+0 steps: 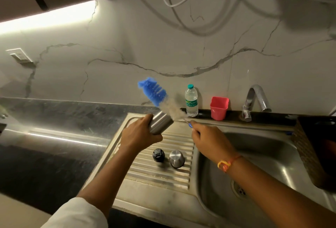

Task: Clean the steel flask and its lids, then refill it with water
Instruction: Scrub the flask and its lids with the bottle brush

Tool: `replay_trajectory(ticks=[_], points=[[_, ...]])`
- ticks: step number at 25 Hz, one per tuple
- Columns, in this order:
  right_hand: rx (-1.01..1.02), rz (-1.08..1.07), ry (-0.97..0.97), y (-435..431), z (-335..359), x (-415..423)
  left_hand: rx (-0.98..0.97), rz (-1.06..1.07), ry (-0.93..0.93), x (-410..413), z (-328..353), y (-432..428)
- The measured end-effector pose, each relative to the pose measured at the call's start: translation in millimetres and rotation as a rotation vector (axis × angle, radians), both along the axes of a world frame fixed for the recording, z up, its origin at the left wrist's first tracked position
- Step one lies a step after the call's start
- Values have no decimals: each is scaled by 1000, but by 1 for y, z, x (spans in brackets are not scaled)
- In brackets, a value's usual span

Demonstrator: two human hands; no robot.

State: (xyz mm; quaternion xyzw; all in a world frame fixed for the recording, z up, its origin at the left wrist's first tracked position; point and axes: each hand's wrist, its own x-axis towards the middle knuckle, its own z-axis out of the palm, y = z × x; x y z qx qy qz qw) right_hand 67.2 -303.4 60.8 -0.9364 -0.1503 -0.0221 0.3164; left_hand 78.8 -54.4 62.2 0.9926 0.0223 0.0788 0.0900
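Above the ribbed steel sink drainboard (163, 173), the left hand (140, 135) wraps its fingers round the smooth cylindrical steel flask (161, 122). The flask is rigid and probably slippery when wet, so a mid-body grip suits it. The right hand (209, 140) pinches the blue-and-white bristled bottle brush (154, 91) by its thin handle.

Plastic water bottle (191, 100) label reads roughly "nature"; smaller print illegible.
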Motion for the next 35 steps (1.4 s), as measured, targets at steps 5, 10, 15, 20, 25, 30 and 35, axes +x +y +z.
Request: replay_trajectory(ticks=[5, 10, 15, 20, 25, 30, 35], points=[[104, -115, 2, -14, 2, 5, -238, 98, -27, -7, -13, 21], [90, 7, 75, -1, 0, -18, -426, 107, -83, -12, -22, 38], [69, -37, 94, 6, 14, -1, -471, -79, -80, -14, -24, 32], [-19, -42, -76, -17, 34, -2, -424, 36, -126, -6, -38, 67], [-380, 17, -196, -24, 61, 3, -325, 181, -103, 1, -51, 112], [-474, 99, -278, -15, 71, -1, -325, 216, -99, 5, -57, 131], [-574, 138, -286, -8, 74, 2, -344, 187, -96, 5, -61, 133]])
